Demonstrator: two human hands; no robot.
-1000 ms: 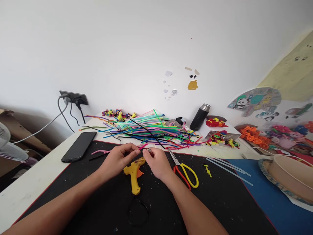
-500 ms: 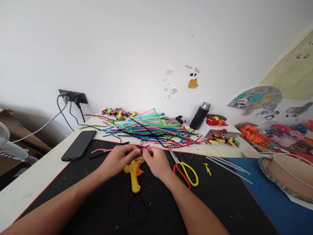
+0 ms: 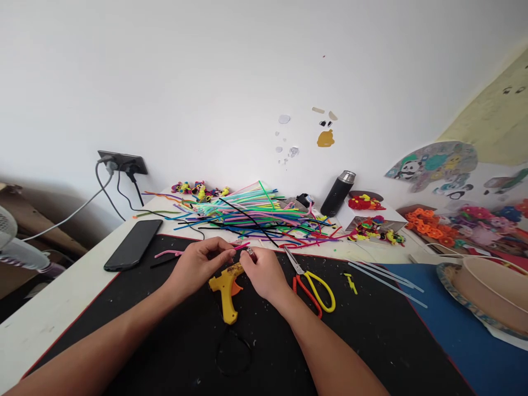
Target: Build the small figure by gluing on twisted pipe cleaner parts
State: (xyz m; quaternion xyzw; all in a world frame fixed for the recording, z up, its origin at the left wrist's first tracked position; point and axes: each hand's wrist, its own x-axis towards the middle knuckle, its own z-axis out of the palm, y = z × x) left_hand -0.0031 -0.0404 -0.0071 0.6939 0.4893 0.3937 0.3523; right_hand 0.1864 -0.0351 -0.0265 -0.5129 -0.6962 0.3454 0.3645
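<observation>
My left hand [image 3: 201, 269] is closed, pinching a short bright pink pipe cleaner [image 3: 241, 246] between thumb and fingers. Its free end points right, toward my right hand [image 3: 266, 275]. That hand is closed around a small object with a metal top [image 3: 251, 252], which looks like a lighter; most of it is hidden by the fingers. Below and between the hands, a yellow glue gun [image 3: 226, 294] with an orange trigger lies on the black mat [image 3: 280, 344]. Scissors [image 3: 312, 286] with red and yellow handles lie just right of my right hand.
A heap of colourful pipe cleaners [image 3: 256, 214] lies behind the hands. A phone [image 3: 132, 245] is at left. A black flask [image 3: 338, 193] leans at the back. Clear glue sticks [image 3: 388, 280], a yellow scrap [image 3: 351, 282] and a round basket [image 3: 478, 300] are at right.
Both hands stay close together. My left hand has risen slightly and shifted a little left with the pink pipe cleaner, and more of the metal-topped object shows in my right hand.
</observation>
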